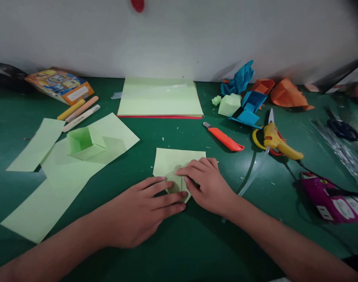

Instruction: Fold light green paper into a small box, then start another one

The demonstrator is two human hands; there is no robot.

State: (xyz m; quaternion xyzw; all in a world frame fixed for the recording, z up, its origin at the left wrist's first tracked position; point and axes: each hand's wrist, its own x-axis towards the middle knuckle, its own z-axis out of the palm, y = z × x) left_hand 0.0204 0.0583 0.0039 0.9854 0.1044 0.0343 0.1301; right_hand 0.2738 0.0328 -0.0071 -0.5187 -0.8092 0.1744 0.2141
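Observation:
A pale green sheet of paper [179, 158] lies in front of me, its near corners folded inward to meet along a middle line. My left hand [149, 205] rests on its lower left part, fingers stretched out and lying flat. From the other side my right hand [206, 182] presses on the folded right flap, with the index finger extended and the thumb close to it near the middle line. Both hands cover much of the fold. To the left, a folded green paper box [86, 145] sits on loose pale green sheets [61, 188].
A stack of green paper [161, 98] lies at the back. An orange utility knife [224, 137], a yellow glue gun [280, 143] with cord, and scissors [256, 137] are at right. Crumpled blue paper [239, 80], a purple box [328, 199], markers [79, 109] and a colourful box [61, 84] lie around.

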